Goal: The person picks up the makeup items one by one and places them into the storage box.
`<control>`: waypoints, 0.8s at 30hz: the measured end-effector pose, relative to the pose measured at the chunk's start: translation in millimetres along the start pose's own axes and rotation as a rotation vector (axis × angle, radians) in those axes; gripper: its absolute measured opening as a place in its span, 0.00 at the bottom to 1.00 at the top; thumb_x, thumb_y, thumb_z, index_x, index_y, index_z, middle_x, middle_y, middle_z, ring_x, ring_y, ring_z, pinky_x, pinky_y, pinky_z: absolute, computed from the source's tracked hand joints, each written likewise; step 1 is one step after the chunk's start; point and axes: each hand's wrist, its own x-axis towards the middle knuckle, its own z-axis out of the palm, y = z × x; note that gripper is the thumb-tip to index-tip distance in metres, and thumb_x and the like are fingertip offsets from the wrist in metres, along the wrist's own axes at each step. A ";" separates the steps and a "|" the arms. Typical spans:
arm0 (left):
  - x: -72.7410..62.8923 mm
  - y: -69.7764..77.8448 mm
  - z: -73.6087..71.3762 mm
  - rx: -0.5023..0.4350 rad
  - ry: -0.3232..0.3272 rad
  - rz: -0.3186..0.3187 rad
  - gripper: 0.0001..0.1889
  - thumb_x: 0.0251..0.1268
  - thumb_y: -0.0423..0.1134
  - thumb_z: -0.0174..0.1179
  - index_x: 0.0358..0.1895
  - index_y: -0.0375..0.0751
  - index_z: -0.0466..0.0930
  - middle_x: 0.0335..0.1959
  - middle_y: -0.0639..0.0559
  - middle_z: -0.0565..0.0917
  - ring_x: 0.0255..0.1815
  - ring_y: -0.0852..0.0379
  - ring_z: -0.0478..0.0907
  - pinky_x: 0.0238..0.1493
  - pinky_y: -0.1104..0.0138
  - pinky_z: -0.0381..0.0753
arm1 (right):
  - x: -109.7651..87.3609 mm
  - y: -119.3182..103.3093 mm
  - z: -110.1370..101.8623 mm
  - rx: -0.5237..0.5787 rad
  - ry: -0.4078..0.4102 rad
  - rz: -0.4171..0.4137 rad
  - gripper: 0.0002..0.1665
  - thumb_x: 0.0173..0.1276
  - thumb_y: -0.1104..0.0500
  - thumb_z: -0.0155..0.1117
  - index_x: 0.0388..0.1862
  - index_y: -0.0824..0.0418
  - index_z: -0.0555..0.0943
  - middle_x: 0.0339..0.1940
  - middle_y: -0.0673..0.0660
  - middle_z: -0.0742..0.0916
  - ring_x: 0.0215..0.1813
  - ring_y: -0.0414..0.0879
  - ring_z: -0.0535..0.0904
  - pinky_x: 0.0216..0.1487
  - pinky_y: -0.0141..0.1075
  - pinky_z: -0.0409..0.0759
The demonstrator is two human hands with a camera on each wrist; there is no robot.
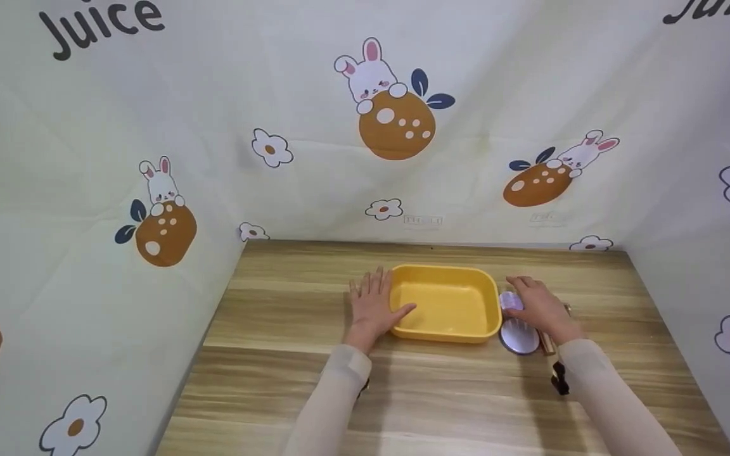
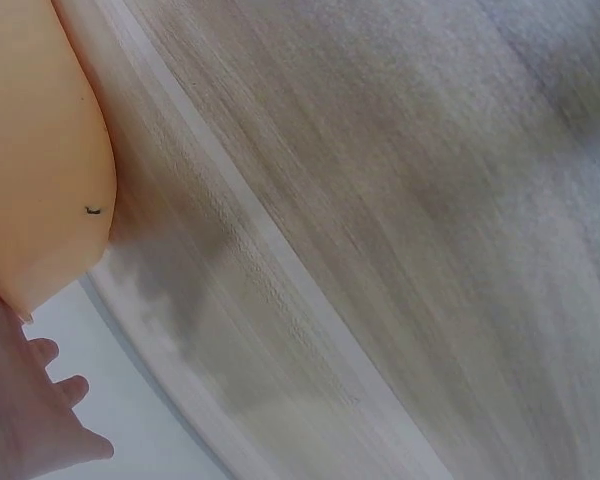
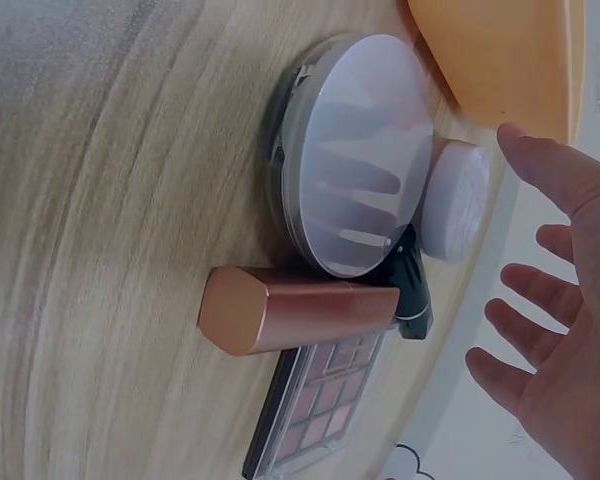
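In the head view a yellow rectangular basin [image 1: 444, 337] stands on the wooden table. My left hand [image 1: 371, 310], fingers spread, is at its left wall, with the thumb over the rim. My right hand [image 1: 541, 310] hovers over a small group of cosmetics to the right, its fingers loosely extended and holding nothing. In the right wrist view these are a round compact [image 3: 365, 150] with a shiny lid, a small white-topped round jar [image 3: 455, 200], a rose-gold lipstick tube [image 3: 300, 310], an eyeshadow palette [image 3: 325, 400] and a black object [image 3: 410, 290] partly hidden behind the compact.
A pale cloth [image 1: 301, 190] printed with rabbits, oranges and flowers encloses the wooden table [image 1: 276, 367] at the back and both sides. The basin stands near the back edge, with the compact close to its right wall.
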 end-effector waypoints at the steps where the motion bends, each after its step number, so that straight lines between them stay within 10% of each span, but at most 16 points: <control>1: -0.4 -0.1 0.2 0.004 0.004 0.000 0.53 0.60 0.82 0.38 0.82 0.53 0.45 0.84 0.50 0.45 0.83 0.43 0.47 0.79 0.37 0.44 | 0.2 0.1 1.2 -0.005 0.003 -0.003 0.45 0.63 0.50 0.72 0.73 0.67 0.65 0.70 0.74 0.72 0.67 0.74 0.69 0.63 0.68 0.71; 24: -1.0 0.5 0.0 0.017 0.012 -0.015 0.53 0.59 0.81 0.39 0.81 0.52 0.47 0.83 0.49 0.51 0.82 0.41 0.50 0.77 0.35 0.46 | 6.4 4.9 20.3 -0.033 -0.001 -0.005 0.37 0.67 0.48 0.65 0.68 0.69 0.72 0.65 0.72 0.76 0.66 0.72 0.71 0.64 0.65 0.72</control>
